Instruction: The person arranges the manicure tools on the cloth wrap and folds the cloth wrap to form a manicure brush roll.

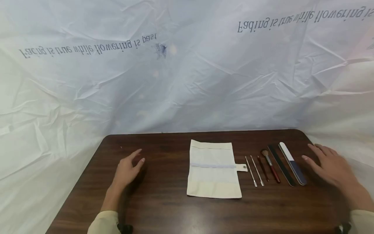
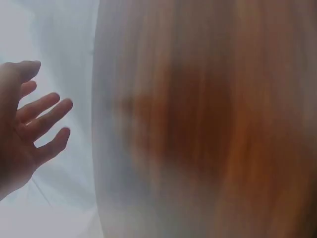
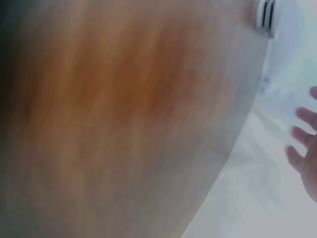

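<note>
My left hand hovers over the left part of the table with fingers relaxed and nothing in it. In the left wrist view, that hand shows its fingers spread. A cream cloth pouch lies unfolded flat, its snap tab pointing right. Beside it are two thin metal cuticle pushers, a slim dark-brown stick, a brush with a red handle, a black nail file and a white-and-blue nail buffer. Nearest that buffer is my right hand, empty, fingers loosely extended.
The dark wooden table has rounded far corners. Wrinkled white sheeting with upside-down printed lettering hangs behind and around it. Both wrist views show the tabletop strongly blurred. A striped end of the buffer appears at the right wrist view's top.
</note>
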A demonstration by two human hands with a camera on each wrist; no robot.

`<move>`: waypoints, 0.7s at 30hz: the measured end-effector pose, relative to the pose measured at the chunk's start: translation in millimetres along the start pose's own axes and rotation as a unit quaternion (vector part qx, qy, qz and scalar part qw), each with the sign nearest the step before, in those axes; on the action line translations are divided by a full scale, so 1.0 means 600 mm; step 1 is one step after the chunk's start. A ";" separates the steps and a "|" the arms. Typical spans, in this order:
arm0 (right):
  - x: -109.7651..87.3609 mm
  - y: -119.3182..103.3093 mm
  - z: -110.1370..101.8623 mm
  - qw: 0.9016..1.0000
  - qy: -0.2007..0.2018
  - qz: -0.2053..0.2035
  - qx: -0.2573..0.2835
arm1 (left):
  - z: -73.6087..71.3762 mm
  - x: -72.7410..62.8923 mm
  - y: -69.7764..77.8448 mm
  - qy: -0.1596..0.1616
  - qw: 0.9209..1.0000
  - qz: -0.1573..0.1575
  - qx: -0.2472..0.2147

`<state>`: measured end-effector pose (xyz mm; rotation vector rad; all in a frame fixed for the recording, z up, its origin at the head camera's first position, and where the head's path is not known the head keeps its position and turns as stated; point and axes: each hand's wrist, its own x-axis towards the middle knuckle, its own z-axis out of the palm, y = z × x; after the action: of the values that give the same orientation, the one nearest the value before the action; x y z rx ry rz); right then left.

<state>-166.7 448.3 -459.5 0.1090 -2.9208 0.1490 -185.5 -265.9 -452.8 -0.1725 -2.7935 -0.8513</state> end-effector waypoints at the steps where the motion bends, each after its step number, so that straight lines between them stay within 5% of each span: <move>1: 0.003 -0.004 -0.002 1.000 -0.009 -0.001 0.015 | 0.006 0.002 0.008 0.002 1.000 0.003 -0.021; 6: 0.015 -0.026 -0.010 0.994 -0.062 0.003 0.087 | 0.053 0.013 0.054 0.006 0.989 -0.001 -0.151; 10: 0.019 -0.043 -0.007 0.992 -0.071 0.023 0.105 | 0.096 0.019 0.100 -0.037 0.971 -0.015 -0.235; 15: 0.023 -0.057 -0.002 0.989 -0.081 0.053 0.114 | 0.137 0.025 0.148 -0.102 0.958 -0.020 -0.266; 21: 0.024 -0.067 0.001 0.980 -0.110 0.101 0.133 | 0.171 0.024 0.177 -0.150 0.951 -0.012 -0.269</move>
<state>-177.6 407.7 -453.4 -0.1401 -3.1105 0.5966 -198.3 -120.0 -475.3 -0.3814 -2.7498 -1.7095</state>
